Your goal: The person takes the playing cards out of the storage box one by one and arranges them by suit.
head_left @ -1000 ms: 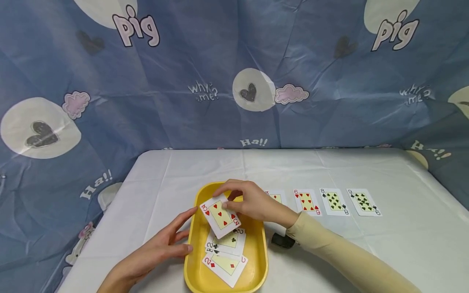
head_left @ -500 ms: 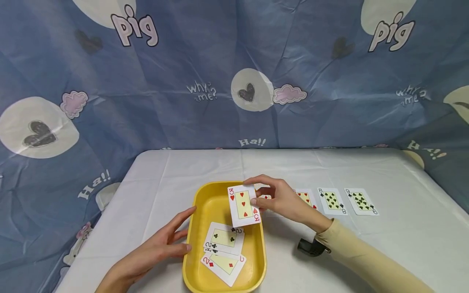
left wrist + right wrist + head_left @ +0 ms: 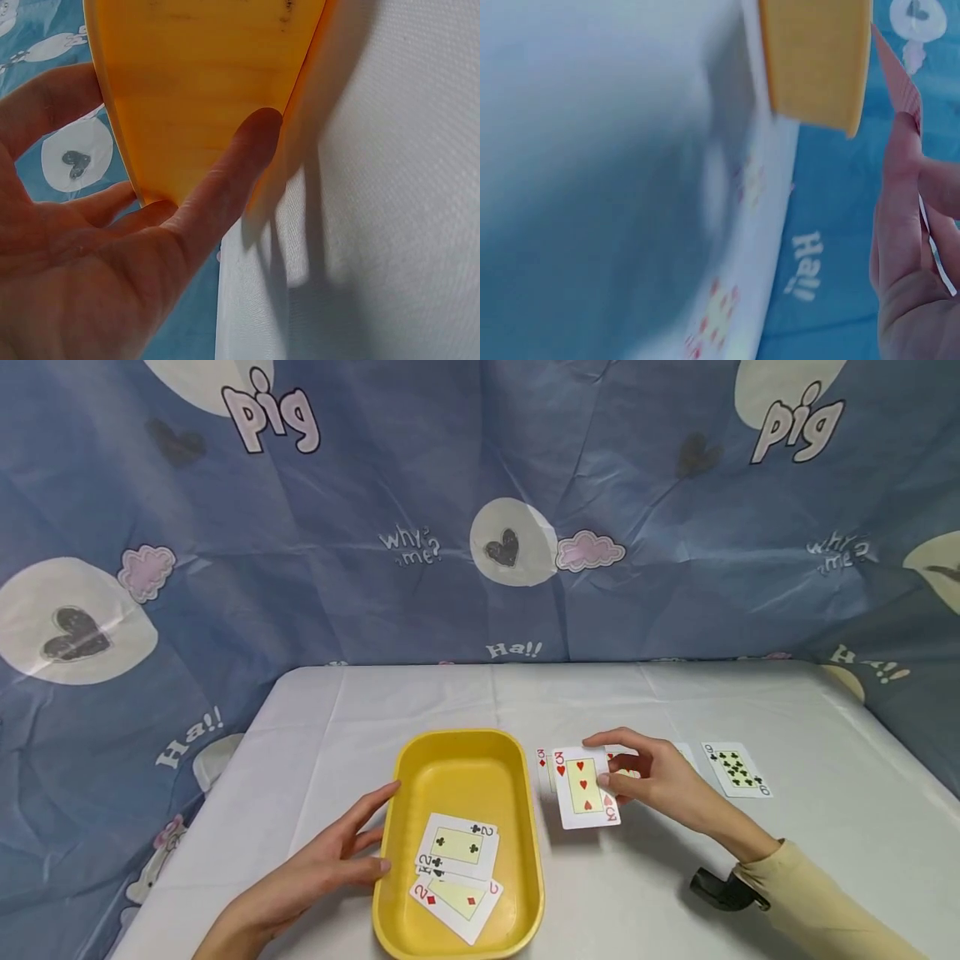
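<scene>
My right hand [image 3: 663, 781] pinches a three of hearts [image 3: 573, 806] by its right edge, face up above the table, just right of the yellow tray [image 3: 465, 781]. In the right wrist view that same card [image 3: 897, 75] shows nearly edge-on. My left hand [image 3: 318, 872] touches the tray's left side with fairly straight fingers. In the left wrist view its thumb [image 3: 232, 165] lies against the outer wall. Inside the tray, a two of clubs [image 3: 459, 845] overlaps other cards, with a two of diamonds [image 3: 457, 906] at the near end.
A row of cards lies on the white table [image 3: 390, 710]: a three of diamonds [image 3: 543, 768] and others partly hidden by my right hand, then a nine of clubs [image 3: 737, 770]. A black strap-like device [image 3: 723, 891] hangs at my right wrist. A printed blue curtain [image 3: 375, 610] stands behind.
My right hand has carried the three of hearts out of the tray to the right, over the table, turning it more upright. The left hand keeps its place on the tray.
</scene>
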Demonstrator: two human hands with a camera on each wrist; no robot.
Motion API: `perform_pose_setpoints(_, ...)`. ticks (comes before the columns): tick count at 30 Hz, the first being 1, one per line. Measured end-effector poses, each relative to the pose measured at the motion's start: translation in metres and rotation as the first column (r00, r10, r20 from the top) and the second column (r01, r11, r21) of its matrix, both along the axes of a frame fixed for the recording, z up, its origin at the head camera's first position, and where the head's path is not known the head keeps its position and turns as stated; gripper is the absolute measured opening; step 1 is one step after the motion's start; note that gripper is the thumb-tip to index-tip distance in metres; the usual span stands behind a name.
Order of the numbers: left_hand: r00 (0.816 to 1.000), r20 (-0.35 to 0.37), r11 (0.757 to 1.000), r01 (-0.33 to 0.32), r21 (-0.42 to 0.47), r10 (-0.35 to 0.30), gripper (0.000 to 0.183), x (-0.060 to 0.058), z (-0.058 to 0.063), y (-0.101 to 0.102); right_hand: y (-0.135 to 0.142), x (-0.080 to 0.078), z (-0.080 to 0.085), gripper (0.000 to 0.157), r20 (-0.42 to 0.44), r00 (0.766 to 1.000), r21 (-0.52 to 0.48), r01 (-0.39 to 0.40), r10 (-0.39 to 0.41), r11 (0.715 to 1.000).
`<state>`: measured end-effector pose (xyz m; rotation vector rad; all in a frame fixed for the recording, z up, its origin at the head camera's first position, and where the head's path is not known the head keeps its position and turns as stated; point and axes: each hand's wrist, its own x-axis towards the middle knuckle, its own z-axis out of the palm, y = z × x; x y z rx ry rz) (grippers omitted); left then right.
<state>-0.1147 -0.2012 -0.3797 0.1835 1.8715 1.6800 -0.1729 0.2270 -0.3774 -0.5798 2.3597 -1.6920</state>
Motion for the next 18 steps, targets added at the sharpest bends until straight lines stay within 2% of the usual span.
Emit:
perform_pose_setpoints(7,1.0,0.0,1.0,0.001,0.019,-0.001,0.081,0.0,0.0,-0.001,0.029,0.016,-0.01,0.043,0.018,1.0,0.057,-0.008,0.007,0.998)
perform_pose_setpoints(11,1.0,0.0,1.0,0.0,0.017,0.0,0.081,0.0,-0.001,-0.001,0.043,0.022,-0.013,0.042,0.007,1.0,0.16,-0.003,0.002,0.987)
perform_pose_setpoints(14,1.0,0.004,1.0,-0.002,0.011,0.002,0.081,-0.001,-0.001,-0.001,0.054,0.025,-0.015,0.043,-0.007,1.0,0.267,0.007,-0.005,0.964)
perform_pose_setpoints(18,1.0,0.009,1.0,-0.004,0.006,0.004,0.081,-0.001,-0.001,0.0,0.065,0.028,-0.02,0.041,-0.067,0.998,0.392,0.009,0.018,0.92)
